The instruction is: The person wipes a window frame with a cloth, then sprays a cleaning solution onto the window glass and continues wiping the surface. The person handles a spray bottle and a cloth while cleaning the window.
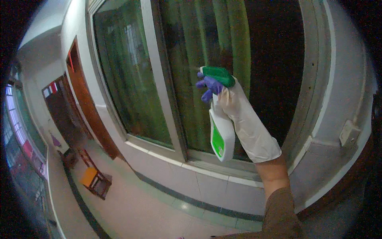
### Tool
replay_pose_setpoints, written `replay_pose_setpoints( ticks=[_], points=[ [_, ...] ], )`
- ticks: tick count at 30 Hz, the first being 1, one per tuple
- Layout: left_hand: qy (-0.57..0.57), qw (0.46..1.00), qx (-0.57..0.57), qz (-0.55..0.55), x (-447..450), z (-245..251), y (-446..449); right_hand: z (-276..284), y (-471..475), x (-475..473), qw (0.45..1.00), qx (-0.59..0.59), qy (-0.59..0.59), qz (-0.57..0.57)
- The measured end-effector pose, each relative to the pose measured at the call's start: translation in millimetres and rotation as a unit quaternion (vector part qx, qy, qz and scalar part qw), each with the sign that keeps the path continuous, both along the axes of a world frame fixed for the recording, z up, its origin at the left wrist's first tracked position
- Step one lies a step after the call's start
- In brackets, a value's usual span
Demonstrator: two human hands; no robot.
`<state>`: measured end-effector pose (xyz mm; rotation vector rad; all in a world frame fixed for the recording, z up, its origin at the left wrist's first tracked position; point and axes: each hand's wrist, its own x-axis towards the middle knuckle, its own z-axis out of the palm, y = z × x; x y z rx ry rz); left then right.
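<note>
My right hand (219, 91), in a long white glove with purple fingers, is closed around the neck of a white spray bottle (223, 134). The bottle has a green trigger head and a green label, and hangs upright with its nozzle towards the left. Behind it stands a sliding window (191, 119) with a pale metal frame; green curtains (241, 38) show through the glass. Whether the bottle touches the pane I cannot tell. My left hand is out of view.
Below the window runs a tiled sill (167, 158). A wooden chair (92, 177) stands on the corridor floor at the lower left, near a brown wooden door (86, 104). A wall socket (349, 133) sits at the right, and another window (22, 125) lines the far left.
</note>
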<state>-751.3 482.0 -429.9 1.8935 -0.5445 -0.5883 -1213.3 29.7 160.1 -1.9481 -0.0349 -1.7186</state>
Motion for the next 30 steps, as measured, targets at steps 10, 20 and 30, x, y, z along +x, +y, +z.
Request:
replay_pose_setpoints(
  ticks=[10,20,30],
  points=[
    [-0.075,0.991,0.107,0.03,-5,45,-14,-130,26,-4,0.984,0.096,0.066,-0.133],
    [0.134,0.986,0.0,0.095,9,17,-3,-269,41,4,0.938,0.312,0.09,-0.125],
    [-0.007,0.98,0.105,0.167,26,-7,6,-284,122,27,0.858,0.493,0.084,-0.115]
  ],
)
